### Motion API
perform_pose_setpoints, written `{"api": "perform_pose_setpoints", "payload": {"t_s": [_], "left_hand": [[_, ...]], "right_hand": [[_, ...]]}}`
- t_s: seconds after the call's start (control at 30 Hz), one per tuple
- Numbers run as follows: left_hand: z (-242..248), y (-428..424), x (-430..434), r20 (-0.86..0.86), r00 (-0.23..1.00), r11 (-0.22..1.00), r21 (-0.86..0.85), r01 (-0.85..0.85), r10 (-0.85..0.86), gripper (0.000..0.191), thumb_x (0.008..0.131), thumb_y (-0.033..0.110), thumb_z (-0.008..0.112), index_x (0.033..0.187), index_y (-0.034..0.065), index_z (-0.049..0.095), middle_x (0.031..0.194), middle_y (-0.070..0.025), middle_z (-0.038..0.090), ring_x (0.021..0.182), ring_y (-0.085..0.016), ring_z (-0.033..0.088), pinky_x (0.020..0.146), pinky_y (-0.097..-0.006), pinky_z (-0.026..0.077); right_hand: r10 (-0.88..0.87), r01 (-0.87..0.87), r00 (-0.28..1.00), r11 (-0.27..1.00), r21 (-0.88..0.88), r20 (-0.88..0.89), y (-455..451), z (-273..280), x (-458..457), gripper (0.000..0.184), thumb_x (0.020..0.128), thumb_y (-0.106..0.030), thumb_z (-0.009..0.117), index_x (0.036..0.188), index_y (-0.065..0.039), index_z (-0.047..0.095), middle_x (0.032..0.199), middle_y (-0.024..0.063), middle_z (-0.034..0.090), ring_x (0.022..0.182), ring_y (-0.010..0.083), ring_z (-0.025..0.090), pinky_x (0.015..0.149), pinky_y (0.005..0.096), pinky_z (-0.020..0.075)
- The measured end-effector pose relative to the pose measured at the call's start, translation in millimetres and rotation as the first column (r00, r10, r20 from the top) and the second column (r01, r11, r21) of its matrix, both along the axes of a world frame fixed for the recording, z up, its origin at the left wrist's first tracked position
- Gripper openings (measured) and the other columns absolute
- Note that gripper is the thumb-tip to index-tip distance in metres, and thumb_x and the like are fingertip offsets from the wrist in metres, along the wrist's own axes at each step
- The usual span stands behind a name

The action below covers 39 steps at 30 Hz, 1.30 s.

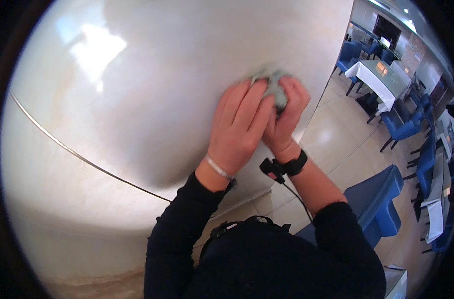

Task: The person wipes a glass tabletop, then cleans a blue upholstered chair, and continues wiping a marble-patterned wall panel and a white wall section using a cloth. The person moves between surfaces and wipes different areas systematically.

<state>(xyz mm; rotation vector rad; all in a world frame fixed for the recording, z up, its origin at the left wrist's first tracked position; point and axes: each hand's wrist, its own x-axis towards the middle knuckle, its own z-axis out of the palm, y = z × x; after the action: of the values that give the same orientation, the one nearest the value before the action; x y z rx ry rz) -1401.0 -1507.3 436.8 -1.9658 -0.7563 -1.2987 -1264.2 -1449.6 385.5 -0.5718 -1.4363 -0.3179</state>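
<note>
A crumpled pale green cloth (277, 93) is bunched between my two hands, against or just in front of a large glossy beige wall panel (167, 67). My left hand (242, 123), with a silver bangle at its wrist, lies with its back towards me and its fingertips at the cloth's left side. On the right, my right hand (286, 112) curls its fingers round the cloth. A black wrist strap (296, 163) with a small cabled device sits on that wrist. The cloth's far edge is blurred, and the fingers hide part of it.
A metal trim strip (81, 159) crosses the panel at the lower left. Close by on the right stands a blue upholstered chair (374, 198). Farther off are a table with a white cloth (376, 84), more blue chairs (404, 121) and a tiled floor (342, 138).
</note>
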Motion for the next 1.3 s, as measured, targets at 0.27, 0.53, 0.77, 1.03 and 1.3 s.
{"api": "perform_pose_setpoints", "payload": {"t_s": [0.27,0.53,0.77,1.03,1.3], "left_hand": [[-30.8,-39.3,-26.4,-0.029,1.000,0.997,-0.082,-0.002,0.000,0.034,0.084,0.005,0.074,0.117,-0.0024,0.072,0.135,-0.0179,0.066,0.125,-0.040,0.062,0.102,-0.0532,0.055],[59.4,0.6,7.9,0.085,0.996,0.978,0.210,-0.013,-0.006,0.033,0.081,0.008,0.073,0.113,-0.0006,0.068,0.128,-0.0184,0.064,0.122,-0.039,0.062,0.102,-0.0511,0.055],[6.2,-47.8,-32.2,0.034,0.999,0.999,0.044,-0.021,0.019,0.033,0.081,0.006,0.074,0.113,-0.0004,0.072,0.132,-0.0188,0.066,0.119,-0.039,0.064,0.102,-0.0521,0.055],[12.5,-64.5,-77.1,0.155,0.973,0.980,0.075,-0.185,0.172,0.036,0.080,0.005,0.075,0.116,-0.0002,0.073,0.132,-0.0184,0.066,0.121,-0.039,0.063,0.101,-0.0520,0.056],[-74.6,-132.0,-122.4,0.130,0.950,0.956,-0.114,-0.271,0.285,0.032,0.079,0.000,0.076,0.111,0.0034,0.076,0.129,-0.0147,0.067,0.117,-0.036,0.064,0.096,-0.0493,0.057]], "right_hand": [[0.164,-0.156,0.973,0.986,-0.063,0.162,-33.2,-16.1,5.9,0.058,0.076,0.000,0.065,0.134,-0.002,0.064,0.132,0.0196,0.058,0.122,0.0384,0.054,0.110,0.0485,0.0414],[-0.037,0.035,0.999,0.979,0.201,0.005,5.0,92.8,-2.9,0.054,0.087,-0.003,0.061,0.141,-0.003,0.060,0.141,0.0209,0.058,0.130,0.0370,0.051,0.112,0.0474,0.0360],[0.079,-0.090,0.985,0.993,0.070,0.151,-38.7,29.2,-17.4,0.053,0.087,-0.002,0.060,0.140,0.000,0.060,0.138,0.0207,0.059,0.126,0.0361,0.052,0.110,0.0468,0.0391],[0.095,-0.126,0.979,0.978,0.168,0.183,-36.6,59.0,-70.3,0.055,0.084,-0.015,0.064,0.138,-0.004,0.064,0.132,0.0173,0.061,0.122,0.0351,0.054,0.107,0.0481,0.0403],[0.231,-0.288,0.834,0.957,0.038,0.501,-89.6,-7.9,-92.2,0.054,0.081,-0.012,0.070,0.135,-0.012,0.068,0.134,0.0075,0.061,0.117,0.0294,0.055,0.100,0.0435,0.0418]]}}
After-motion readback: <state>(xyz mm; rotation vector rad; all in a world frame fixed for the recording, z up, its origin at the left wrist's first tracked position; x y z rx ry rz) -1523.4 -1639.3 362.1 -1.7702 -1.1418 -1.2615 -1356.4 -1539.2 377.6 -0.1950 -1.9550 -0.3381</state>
